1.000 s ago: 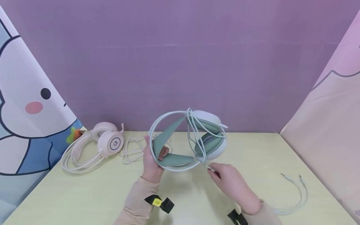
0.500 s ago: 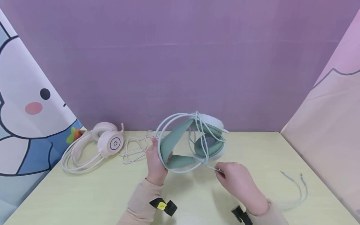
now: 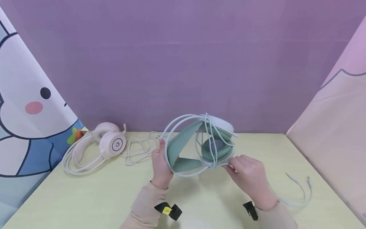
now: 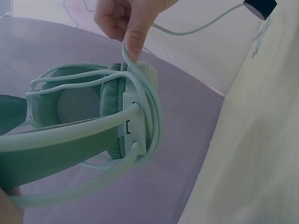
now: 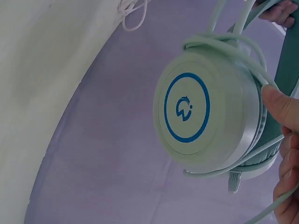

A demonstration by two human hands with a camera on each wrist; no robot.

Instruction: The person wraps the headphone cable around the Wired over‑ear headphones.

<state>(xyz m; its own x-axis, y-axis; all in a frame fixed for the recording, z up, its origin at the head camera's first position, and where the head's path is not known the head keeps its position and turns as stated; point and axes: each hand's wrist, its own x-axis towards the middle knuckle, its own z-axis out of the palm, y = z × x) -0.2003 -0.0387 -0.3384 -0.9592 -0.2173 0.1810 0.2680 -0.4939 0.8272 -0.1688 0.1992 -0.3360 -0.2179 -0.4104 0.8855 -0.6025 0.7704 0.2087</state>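
Shifted slightly to the right since the earlier frame: one mint-green headset (image 3: pixel 183 140), together with both hands; the right hand (image 3: pixel 250 175) has been brought closer to the lower ear cup.

Item one, the mint-green headset: held above the table (image 3: pixel 114 197), band towards the left. Thin tubular hoops, a flat matt green head strap and wrinkled, padded ear cushions are shown. The glossy round ear cup (image 5: pixel 224 121) is printed with a blue ring enclosing a curled blue emblem; no word can be read. Smooth, pale green cable (image 4: pixel 159 116) is wound over the cups in several strands. The band is gripped by the left hand (image 3: pixel 161 165), fingers curled round it. The cable is pinched by the right hand, thumb against fingers, at the cup's edge; slim plugs (image 3: pixel 308 181) at its end are laid on the table at right.

Item two: one off-white headset (image 3: pixel 114 144), placed at left, cup marked with a dark ringed emblem; its loosely coiled white cord (image 3: pixel 138 152) is spread beside it.

Fittings: on the left sleeve, a black strap with a yellow tag (image 3: pixel 166 210), lettering too small to be read.
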